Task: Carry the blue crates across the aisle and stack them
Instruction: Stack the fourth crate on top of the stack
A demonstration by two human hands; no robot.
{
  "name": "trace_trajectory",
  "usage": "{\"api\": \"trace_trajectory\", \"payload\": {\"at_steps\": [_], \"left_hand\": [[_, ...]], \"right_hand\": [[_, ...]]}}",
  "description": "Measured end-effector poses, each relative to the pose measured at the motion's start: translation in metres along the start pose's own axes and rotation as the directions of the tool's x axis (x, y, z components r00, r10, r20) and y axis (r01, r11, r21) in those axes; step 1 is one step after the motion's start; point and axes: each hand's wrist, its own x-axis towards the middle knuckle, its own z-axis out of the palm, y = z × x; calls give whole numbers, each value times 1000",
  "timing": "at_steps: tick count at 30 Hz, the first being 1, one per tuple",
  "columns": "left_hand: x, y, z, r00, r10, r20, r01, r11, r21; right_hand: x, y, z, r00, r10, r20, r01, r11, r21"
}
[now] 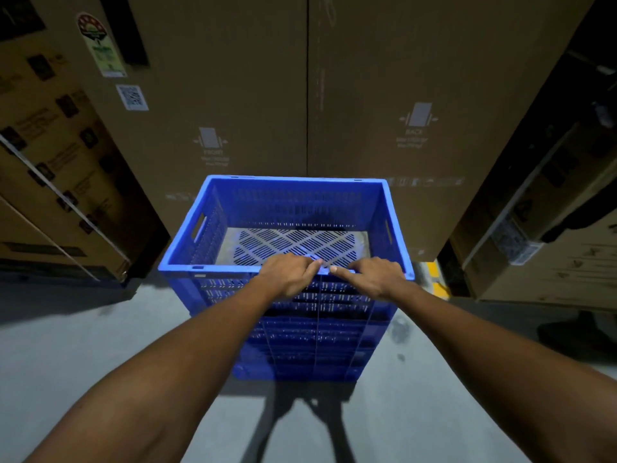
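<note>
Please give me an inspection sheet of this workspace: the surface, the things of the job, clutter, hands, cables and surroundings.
Surface: grey concrete floor, with dark stains right of the stack.
Job's things: stack of blue crates stands on the floor; top crate is empty.
Clutter: nothing seen.
Hands: left hand and right hand grip the near rim of the top crate, side by side.
Cables: nothing seen.
Surroundings: tall cardboard boxes right behind the stack, more boxes on both sides; yellow floor marking at the right.
</note>
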Motion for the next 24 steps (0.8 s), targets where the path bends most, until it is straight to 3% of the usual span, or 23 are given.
{"api": "trace_trajectory", "payload": {"at_steps": [6,13,17,24], "left_hand": [[17,-10,-12,974,-120,191,144,982,-119],[27,-7,-15,880,-220,422,289,952,-106],[21,2,-23,909,-198,367,226,974,-34],[20,1,-14,959,-131,250,114,990,82]], "right_hand": [[19,-17,-1,996,72,43,-72,997,-2],[24,-33,-5,989,100,106,-93,993,-73],[21,-39,-13,989,56,141,-40,992,-116],[23,-34,1,997,39,70,-25,982,-189]]}}
